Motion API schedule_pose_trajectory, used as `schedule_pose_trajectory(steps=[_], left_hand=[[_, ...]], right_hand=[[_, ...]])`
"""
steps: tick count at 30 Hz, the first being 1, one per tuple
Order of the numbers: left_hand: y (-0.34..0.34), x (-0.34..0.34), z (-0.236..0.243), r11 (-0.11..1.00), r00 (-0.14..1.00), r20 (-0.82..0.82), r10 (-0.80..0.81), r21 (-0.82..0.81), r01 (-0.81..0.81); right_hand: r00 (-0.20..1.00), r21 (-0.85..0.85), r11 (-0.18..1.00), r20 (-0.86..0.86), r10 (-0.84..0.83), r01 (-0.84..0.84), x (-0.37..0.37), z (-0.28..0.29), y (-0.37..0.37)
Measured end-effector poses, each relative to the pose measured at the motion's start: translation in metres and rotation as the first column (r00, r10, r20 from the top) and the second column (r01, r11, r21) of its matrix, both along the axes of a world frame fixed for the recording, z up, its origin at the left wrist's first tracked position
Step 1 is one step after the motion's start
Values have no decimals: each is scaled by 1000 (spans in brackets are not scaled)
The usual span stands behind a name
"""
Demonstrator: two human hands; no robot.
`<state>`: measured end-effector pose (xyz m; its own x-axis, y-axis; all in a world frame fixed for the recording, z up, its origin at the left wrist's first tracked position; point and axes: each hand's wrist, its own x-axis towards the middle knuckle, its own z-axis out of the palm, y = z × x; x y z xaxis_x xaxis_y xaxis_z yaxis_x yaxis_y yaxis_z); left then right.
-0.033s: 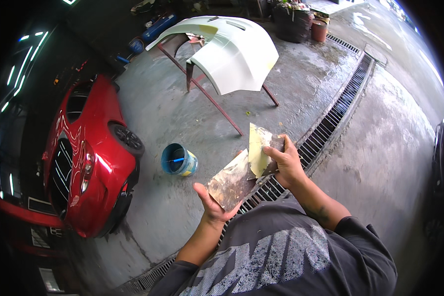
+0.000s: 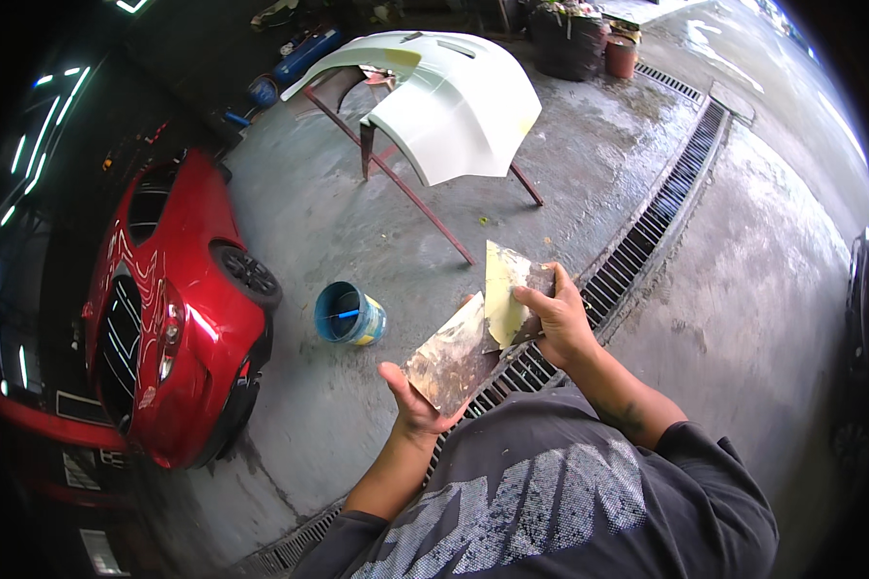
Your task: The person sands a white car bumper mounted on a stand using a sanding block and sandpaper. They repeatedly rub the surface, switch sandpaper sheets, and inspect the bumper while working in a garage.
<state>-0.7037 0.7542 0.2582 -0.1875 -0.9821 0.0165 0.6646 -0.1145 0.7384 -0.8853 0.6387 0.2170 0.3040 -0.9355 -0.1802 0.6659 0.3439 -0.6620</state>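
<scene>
Nothing has moved: left hand (image 2: 417, 400) grips a stained mixing board (image 2: 454, 357), right hand (image 2: 555, 314) grips a putty-loaded spreader (image 2: 505, 289); the white bumper (image 2: 454, 96) waits, apparently unfilled.

The right hand (image 2: 560, 323) covers one end of the pale yellow flat spreader blade (image 2: 505, 289); the glossy red car (image 2: 179, 309) runs off into the dark left rim, its front hidden
</scene>
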Motion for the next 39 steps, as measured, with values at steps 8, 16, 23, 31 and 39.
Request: schedule_pose_trajectory(steps=[8, 16, 23, 31, 39], left_hand=[[-9, -2, 1, 989, 977, 161, -140, -16, 144], [-6, -2, -9, 992, 964, 241, -111, 92, 91], [-13, -11, 15, 996, 991, -99, -89, -2, 89], [-4, -12, 4, 989, 973, 203, -109, -73, 126], [-1, -30, 17, 993, 990, 119, -79, -83, 89]], right_hand=[[991, -115, 992, -109, -73, 60, -6, -3, -3], [817, -431, 895, -553, -161, -116, -12, 22, 32], [967, -248, 962, -194, -168, 117, -39, 39, 8], [806, -464, 880, -558, -198, -105, -34, 44, 43], [755, -689, 700, -559, -344, -190, -29, 57, 63]])
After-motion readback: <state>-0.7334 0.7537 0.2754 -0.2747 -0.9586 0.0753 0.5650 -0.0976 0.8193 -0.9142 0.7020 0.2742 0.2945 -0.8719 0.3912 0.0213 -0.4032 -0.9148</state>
